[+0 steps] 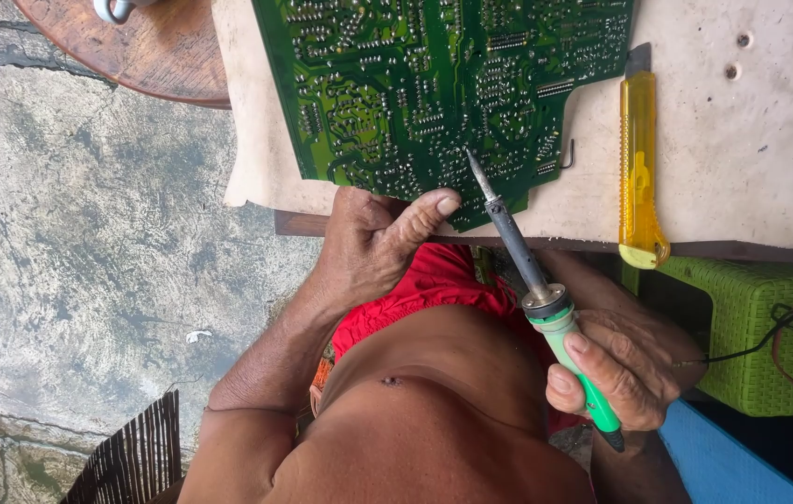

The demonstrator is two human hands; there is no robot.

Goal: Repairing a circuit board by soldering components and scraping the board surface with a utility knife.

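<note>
Green circuit board [434, 84] lay flat on the table [760, 159], pinned by the left hand [373, 243]; the right hand [616, 369], clamped around the soldering iron [546, 299], angled its tip onto the solder side.

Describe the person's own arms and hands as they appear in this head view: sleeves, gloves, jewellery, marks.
Both arms are bare, with no sleeves in view. The left hand and right hand wear no gloves; no rings, watch or bracelet show. The knuckles look creased and weathered, the nails short and unpainted. The only clothing visible is a red cloth garment at the waist, below the bare torso.
</note>
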